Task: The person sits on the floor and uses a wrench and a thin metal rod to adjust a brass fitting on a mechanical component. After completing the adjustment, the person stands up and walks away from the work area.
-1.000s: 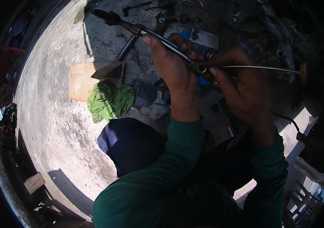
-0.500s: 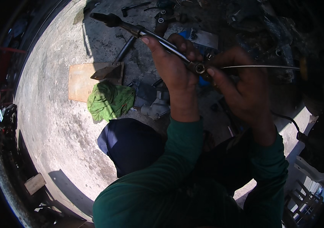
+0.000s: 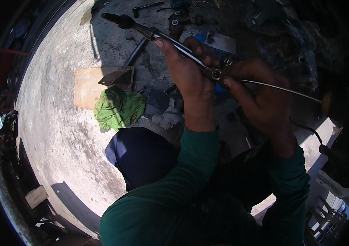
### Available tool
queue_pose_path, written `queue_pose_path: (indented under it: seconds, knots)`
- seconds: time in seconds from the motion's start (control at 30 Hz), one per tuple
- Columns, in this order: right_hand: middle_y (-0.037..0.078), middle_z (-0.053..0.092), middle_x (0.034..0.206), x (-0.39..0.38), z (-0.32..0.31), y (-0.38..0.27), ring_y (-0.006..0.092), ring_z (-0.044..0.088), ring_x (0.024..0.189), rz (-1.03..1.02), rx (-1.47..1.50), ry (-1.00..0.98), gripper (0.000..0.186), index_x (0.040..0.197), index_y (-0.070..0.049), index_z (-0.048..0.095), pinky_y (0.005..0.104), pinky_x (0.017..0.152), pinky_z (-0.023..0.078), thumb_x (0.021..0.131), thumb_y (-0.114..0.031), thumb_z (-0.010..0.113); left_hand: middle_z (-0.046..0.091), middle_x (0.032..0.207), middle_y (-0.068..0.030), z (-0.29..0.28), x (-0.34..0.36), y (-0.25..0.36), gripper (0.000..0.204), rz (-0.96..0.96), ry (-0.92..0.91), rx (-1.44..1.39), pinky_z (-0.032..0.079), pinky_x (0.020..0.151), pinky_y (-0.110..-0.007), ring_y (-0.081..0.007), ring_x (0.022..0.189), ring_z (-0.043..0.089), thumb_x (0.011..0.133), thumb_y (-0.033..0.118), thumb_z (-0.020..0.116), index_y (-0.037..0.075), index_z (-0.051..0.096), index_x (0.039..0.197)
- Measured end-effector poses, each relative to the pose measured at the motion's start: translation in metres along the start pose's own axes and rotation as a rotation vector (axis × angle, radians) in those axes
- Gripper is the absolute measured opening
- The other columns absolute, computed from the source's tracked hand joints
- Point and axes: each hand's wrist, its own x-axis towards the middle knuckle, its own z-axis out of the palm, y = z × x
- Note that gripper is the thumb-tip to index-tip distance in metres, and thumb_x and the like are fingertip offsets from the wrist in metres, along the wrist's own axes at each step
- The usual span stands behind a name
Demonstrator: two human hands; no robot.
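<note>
Up in front of me, my left hand [image 3: 190,78] is wrapped round a long metal rod [image 3: 188,52]. Its far left end is thick and dark, and the lower right end is a ring-shaped eye [image 3: 215,74]. Close beside that eye, the thumb and fingers of my right hand [image 3: 258,90] are pinched together. From between them a thin, pale wire [image 3: 283,87] runs out to the right, gently bowed. My fingers hide the wire's near end, so I cannot tell whether it touches the eye.
A green cloth [image 3: 119,108] and a grey metal casting [image 3: 169,117] lie on the concrete below my left hand. Behind them, a hammer-like tool [image 3: 135,53] rests on a flat board [image 3: 86,88]. A blue item [image 3: 223,55] and dark parts lie farther off; my knee [image 3: 141,158] rises at the lower left.
The wire's far end has swung down, while its near end stays between my right fingers. The rod has shifted very slightly to the right in my left hand.
</note>
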Motion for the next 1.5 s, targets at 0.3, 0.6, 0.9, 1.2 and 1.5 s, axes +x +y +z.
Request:
queue_pose_path:
  seconds: [0.3,0.6,0.9,1.2,1.5]
  knots:
    - [0.014,0.074,0.095,0.000,0.005,0.005,0.0232,0.073,0.086,-0.198,-0.079,0.043,0.012,0.091,0.000,0.069,0.0324,0.074,0.055,0.082,0.002,0.075,0.044,0.066,-0.0021,0.000,0.002,0.002,0.069,0.031,0.012,-0.023,0.040,0.044,-0.031,-0.0141,0.050,0.045,0.099,0.069,0.035,0.007,0.043,0.129]
    - [0.015,0.071,0.094,0.000,0.009,-0.001,0.0309,0.071,0.081,-0.374,-0.103,0.086,0.016,0.086,-0.002,0.063,0.0380,0.070,0.056,0.076,0.005,0.075,0.044,0.064,-0.0029,0.003,-0.001,0.010,0.074,0.092,-0.018,-0.143,0.044,0.039,-0.031,-0.0136,0.045,0.046,0.100,0.069,0.031,0.006,0.037,0.138]
    - [0.019,0.073,0.095,0.000,0.005,-0.008,0.0292,0.073,0.084,-0.397,-0.120,0.053,0.025,0.086,-0.002,0.056,0.0345,0.071,0.056,0.076,0.010,0.076,0.043,0.064,-0.0017,0.006,-0.005,0.011,0.074,0.116,-0.020,-0.136,0.044,0.039,-0.031,-0.0129,0.045,0.046,0.099,0.070,0.031,0.007,0.035,0.138]
    - [0.020,0.073,0.097,-0.002,0.007,-0.007,0.0309,0.073,0.086,-0.403,-0.102,0.049,0.027,0.089,-0.002,0.055,0.0359,0.072,0.057,0.077,0.009,0.077,0.043,0.064,-0.0011,0.006,-0.006,0.014,0.074,0.112,-0.007,-0.138,0.044,0.039,-0.030,-0.0123,0.045,0.046,0.098,0.071,0.032,0.007,0.036,0.135]
    - [0.020,0.073,0.097,-0.001,0.004,-0.007,0.0310,0.073,0.088,-0.399,-0.082,0.035,0.025,0.088,-0.002,0.055,0.0361,0.073,0.058,0.078,0.008,0.076,0.044,0.065,-0.0006,0.004,-0.006,0.012,0.069,0.105,-0.043,-0.098,0.042,0.044,-0.030,-0.0127,0.049,0.045,0.097,0.073,0.034,0.012,0.044,0.127]
